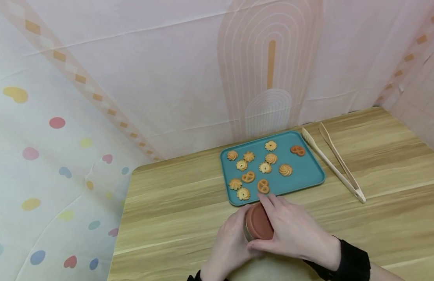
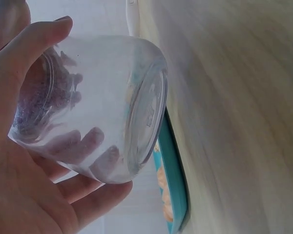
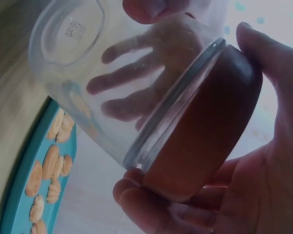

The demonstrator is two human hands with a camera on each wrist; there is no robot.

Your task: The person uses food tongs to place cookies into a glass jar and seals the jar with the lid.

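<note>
A clear, empty-looking jar (image 2: 107, 97) is held tilted above the table, its base angled toward the tabletop. My left hand (image 1: 232, 236) grips the jar's body, thumb on one side and fingers curled round the other. Across the reddish-brown lid (image 3: 205, 126) my right hand (image 1: 294, 226) holds on by the rim, thumb and fingers on opposite sides. In the right wrist view the lid sits at the jar's mouth; whether it is fastened I cannot tell. Just beyond both hands lies a teal tray (image 1: 304, 175) bearing several cookies (image 1: 285, 169) and pretzels (image 1: 263, 186).
Wooden tongs (image 1: 338, 168) lie splayed on the table to the right of the tray. The wood-grain table (image 1: 174, 203) meets a patterned cloth backdrop (image 1: 181, 86) behind and at the left.
</note>
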